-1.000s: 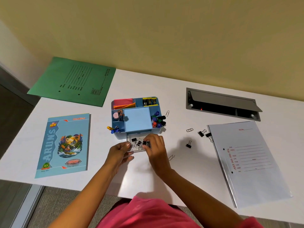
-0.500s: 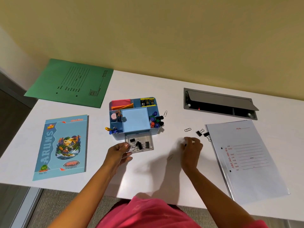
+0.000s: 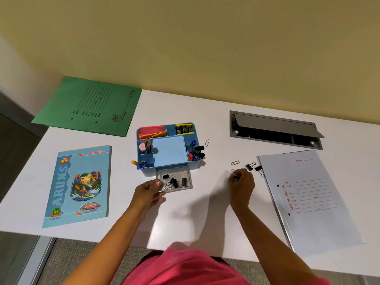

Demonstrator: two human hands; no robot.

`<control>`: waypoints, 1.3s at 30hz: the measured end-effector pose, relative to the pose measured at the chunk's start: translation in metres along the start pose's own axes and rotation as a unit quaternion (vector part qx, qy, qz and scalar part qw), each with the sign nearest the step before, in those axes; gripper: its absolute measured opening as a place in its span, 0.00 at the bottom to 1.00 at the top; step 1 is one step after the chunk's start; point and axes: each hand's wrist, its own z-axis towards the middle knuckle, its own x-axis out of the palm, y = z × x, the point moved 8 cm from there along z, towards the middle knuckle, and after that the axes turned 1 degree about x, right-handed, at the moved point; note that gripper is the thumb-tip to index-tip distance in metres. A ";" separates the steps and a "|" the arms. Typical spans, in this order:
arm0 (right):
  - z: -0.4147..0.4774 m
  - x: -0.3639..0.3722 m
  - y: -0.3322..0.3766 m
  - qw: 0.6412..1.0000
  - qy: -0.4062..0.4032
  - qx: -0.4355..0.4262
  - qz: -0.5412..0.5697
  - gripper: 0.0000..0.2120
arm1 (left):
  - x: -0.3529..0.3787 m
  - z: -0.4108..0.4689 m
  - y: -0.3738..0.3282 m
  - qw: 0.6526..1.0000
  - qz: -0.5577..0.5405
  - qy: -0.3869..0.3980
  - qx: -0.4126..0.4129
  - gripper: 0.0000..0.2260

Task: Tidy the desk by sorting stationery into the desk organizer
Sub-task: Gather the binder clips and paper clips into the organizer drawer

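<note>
1. Head view: the right hand (image 3: pixel 242 183), seen a second ago at the drawer (image 3: pixel 181 173) in front of the organizer (image 3: pixel 168 149), is now well to the organizer's right. A binder clip (image 3: pixel 235 177) is pinched in its fingertips there.
2. The drawer is gripped at its left front corner by the left hand (image 3: pixel 148 192), as before.
3. One drop is judged finished and another pickup begun; two loose clips (image 3: pixel 249 167) are left farther right.
</note>
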 end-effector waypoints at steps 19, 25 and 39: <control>-0.138 0.056 0.163 0.846 0.095 -0.525 -0.005 0.07 | 0.003 0.000 -0.003 1.000 0.005 0.009 0.015 0.12; -0.135 0.058 0.160 0.852 0.095 -0.515 0.001 0.06 | 0.001 0.002 -0.003 1.000 0.000 0.003 0.008 0.11; 0.017 0.006 0.035 0.983 0.040 -0.168 -0.058 0.19 | -0.002 0.005 -0.001 1.000 -0.006 -0.005 -0.002 0.12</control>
